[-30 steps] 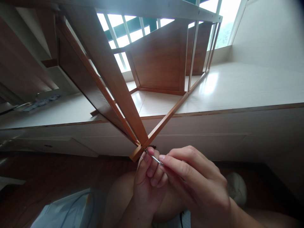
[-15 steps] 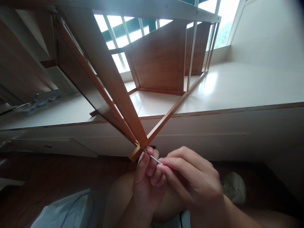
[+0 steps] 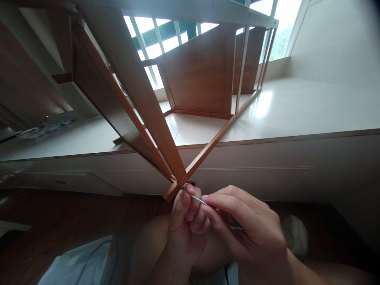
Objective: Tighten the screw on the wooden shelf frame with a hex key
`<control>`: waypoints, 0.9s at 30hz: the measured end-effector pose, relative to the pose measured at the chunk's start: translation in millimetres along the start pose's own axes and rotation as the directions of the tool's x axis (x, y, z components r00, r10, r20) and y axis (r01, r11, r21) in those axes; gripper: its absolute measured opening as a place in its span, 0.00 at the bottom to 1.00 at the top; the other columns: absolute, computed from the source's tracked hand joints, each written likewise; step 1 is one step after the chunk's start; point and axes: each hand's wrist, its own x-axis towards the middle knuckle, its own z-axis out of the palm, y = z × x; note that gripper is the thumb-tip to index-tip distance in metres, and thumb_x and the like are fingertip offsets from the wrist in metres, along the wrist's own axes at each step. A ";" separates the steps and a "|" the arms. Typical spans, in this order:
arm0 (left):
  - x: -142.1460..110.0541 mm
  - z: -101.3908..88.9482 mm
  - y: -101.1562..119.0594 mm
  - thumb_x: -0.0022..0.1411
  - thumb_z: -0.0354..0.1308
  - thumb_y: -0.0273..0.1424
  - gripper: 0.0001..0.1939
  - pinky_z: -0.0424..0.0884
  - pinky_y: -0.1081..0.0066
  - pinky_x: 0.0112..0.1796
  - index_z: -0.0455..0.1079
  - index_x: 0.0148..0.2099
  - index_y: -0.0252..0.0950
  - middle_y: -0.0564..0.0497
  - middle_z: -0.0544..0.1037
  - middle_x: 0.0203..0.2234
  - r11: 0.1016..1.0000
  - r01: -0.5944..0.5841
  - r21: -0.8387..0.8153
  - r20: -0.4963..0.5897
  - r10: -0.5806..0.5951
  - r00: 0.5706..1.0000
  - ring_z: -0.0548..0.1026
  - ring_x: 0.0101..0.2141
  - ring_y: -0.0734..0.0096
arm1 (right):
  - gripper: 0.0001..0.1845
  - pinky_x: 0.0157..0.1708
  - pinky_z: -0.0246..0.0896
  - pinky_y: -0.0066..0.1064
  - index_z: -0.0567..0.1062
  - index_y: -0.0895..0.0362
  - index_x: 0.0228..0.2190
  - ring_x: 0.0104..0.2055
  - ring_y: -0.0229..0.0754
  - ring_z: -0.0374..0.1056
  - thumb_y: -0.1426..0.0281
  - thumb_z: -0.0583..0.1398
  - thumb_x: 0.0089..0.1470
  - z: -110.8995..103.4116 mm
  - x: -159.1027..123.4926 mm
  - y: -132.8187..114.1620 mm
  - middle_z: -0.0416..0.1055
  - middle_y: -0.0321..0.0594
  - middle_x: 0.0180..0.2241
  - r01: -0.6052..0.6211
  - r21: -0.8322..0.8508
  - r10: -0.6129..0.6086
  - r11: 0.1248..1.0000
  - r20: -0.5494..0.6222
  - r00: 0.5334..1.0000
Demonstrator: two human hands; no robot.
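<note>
A slim metal tool [image 3: 195, 197] is held at a slant just below the lower end of a narrow wooden rail [image 3: 208, 152], its far tip brought in close to the wood. Its near end is pinched between the thumb and forefinger of the right hand [image 3: 252, 223]. The tip is surrounded by the curled fingers of the left hand [image 3: 187, 233], set narrow against the rail's end; whether a small fastener is also gripped there cannot be told. Fine work with the tool at this joint appears to be in hand, and for the next move the tip would need to be kept seated and in line, the joint steadied and the tool turned in small strokes. Above, the rail is met by a slanted board [image 3: 154, 118], with a framed panel [image 3: 107, 99] set alongside. Farther out, another brown panel [image 3: 202, 75] is seen within the frame, over the pale table [image 3: 297, 107], by a bright window [image 3: 283, 39].
</note>
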 end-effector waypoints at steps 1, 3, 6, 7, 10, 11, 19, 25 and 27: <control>0.2 -0.1 0.2 0.63 0.63 0.32 0.06 0.58 0.86 0.17 0.74 0.37 0.34 0.62 0.52 0.19 1.000 0.000 -0.003 0.002 0.000 1.000 0.45 0.15 0.85 | 0.12 0.34 0.69 0.27 0.77 0.61 0.42 0.34 0.37 0.70 0.82 0.62 0.55 -0.8 -0.6 0.1 0.76 0.42 0.32 0.005 -0.006 -0.005 1.000 0.004 1.000; 0.6 -0.7 0.6 0.64 0.62 0.32 0.06 0.58 0.86 0.17 0.74 0.38 0.34 0.61 0.51 0.19 1.000 0.003 -0.005 -0.004 -0.003 1.000 0.45 0.15 0.85 | 0.14 0.34 0.69 0.27 0.77 0.61 0.43 0.35 0.37 0.70 0.82 0.62 0.55 -2.1 -2.0 0.4 0.75 0.43 0.34 0.008 -0.011 -0.008 1.000 0.020 1.000; 1.0 -1.4 1.2 0.64 0.62 0.32 0.05 0.58 0.86 0.17 0.74 0.38 0.34 0.61 0.50 0.19 1.000 0.002 0.003 -0.019 -0.002 1.000 0.44 0.15 0.85 | 0.15 0.35 0.71 0.28 0.78 0.59 0.44 0.37 0.38 0.70 0.82 0.61 0.55 -2.6 -4.2 1.7 0.74 0.43 0.36 0.000 -0.016 0.000 1.000 0.031 1.000; 1.0 -1.4 1.3 0.64 0.62 0.32 0.05 0.58 0.87 0.17 0.74 0.38 0.35 0.61 0.50 0.19 1.000 -0.001 0.006 -0.021 0.001 1.000 0.44 0.15 0.85 | 0.15 0.35 0.71 0.28 0.78 0.58 0.44 0.37 0.38 0.71 0.82 0.61 0.56 -2.5 -4.7 2.3 0.74 0.44 0.37 0.001 -0.021 0.000 1.000 0.027 1.000; 1.1 -0.4 1.6 0.64 0.62 0.32 0.05 0.58 0.86 0.16 0.74 0.39 0.35 0.62 0.50 0.18 1.000 -0.013 0.014 -0.007 0.013 1.000 0.44 0.15 0.85 | 0.17 0.38 0.72 0.29 0.78 0.58 0.45 0.40 0.40 0.72 0.82 0.60 0.56 -1.8 -5.4 4.3 0.74 0.45 0.41 0.010 -0.050 -0.010 0.999 0.012 1.000; 1.2 0.2 1.6 0.64 0.62 0.32 0.05 0.58 0.86 0.16 0.75 0.39 0.35 0.62 0.50 0.18 1.000 -0.015 0.014 0.000 0.015 1.000 0.44 0.15 0.84 | 0.17 0.39 0.72 0.29 0.78 0.58 0.46 0.42 0.40 0.72 0.82 0.61 0.55 -1.7 -5.5 4.9 0.74 0.45 0.42 0.017 -0.059 -0.016 0.998 0.009 1.000; 1.8 3.8 0.8 0.61 0.65 0.30 0.05 0.57 0.86 0.16 0.76 0.38 0.33 0.62 0.52 0.17 1.000 -0.015 -0.018 -0.020 0.014 1.000 0.44 0.15 0.85 | 0.24 0.44 0.71 0.32 0.73 0.59 0.52 0.46 0.41 0.70 0.84 0.61 0.55 -0.8 -5.8 7.6 0.74 0.45 0.46 0.088 -0.066 -0.087 0.994 0.018 0.996; 1.2 4.5 1.3 0.60 0.66 0.31 0.06 0.57 0.86 0.16 0.76 0.37 0.34 0.62 0.52 0.17 1.000 -0.007 -0.001 -0.062 0.007 0.998 0.45 0.15 0.85 | 0.26 0.41 0.71 0.33 0.71 0.58 0.53 0.43 0.42 0.70 0.84 0.62 0.53 2.1 -7.8 10.2 0.75 0.44 0.44 0.086 -0.056 -0.087 0.995 -0.018 0.996; 1.9 3.8 0.9 0.61 0.66 0.31 0.06 0.57 0.86 0.16 0.76 0.38 0.34 0.62 0.52 0.17 1.000 -0.006 -0.011 -0.055 0.005 0.998 0.45 0.15 0.85 | 0.25 0.42 0.71 0.33 0.72 0.58 0.52 0.43 0.42 0.71 0.84 0.62 0.53 2.7 -8.1 10.2 0.75 0.44 0.44 0.064 -0.047 -0.066 0.997 -0.026 0.998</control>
